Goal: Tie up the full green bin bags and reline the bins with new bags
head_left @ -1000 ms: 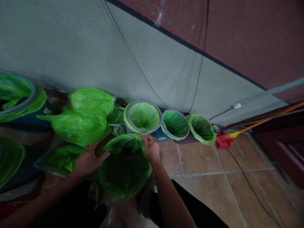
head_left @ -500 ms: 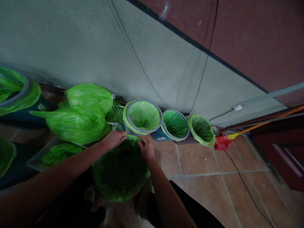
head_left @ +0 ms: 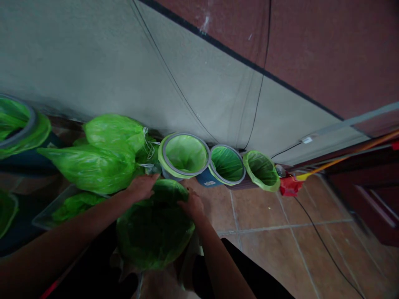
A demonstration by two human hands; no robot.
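A bin lined with a green garbage bag (head_left: 152, 257) stands before me, its dark mouth facing up. My left hand (head_left: 144, 187) has its fingers closed on the bag's edge at the far left of the rim. On the far right of the same rim, my right hand (head_left: 192, 205) grips the bag's edge, with fingertips partly hidden inside the mouth. Between the two hands the bag lies spread over the rim. Just beyond is a lined bin with a grey ring (head_left: 205, 160).
Two more lined bins, one blue (head_left: 207, 180) and one with a pale liner (head_left: 271, 187), continue right along the wall. Filled green bags (head_left: 93, 166) lie left, above a clear tray (head_left: 40, 216). A red dustpan (head_left: 289, 187) and a cable (head_left: 321, 241) are at right.
My hands have moved apart along the rim, left hand to the left and right hand slightly lower. The bag's far edge is now spread wider between them.
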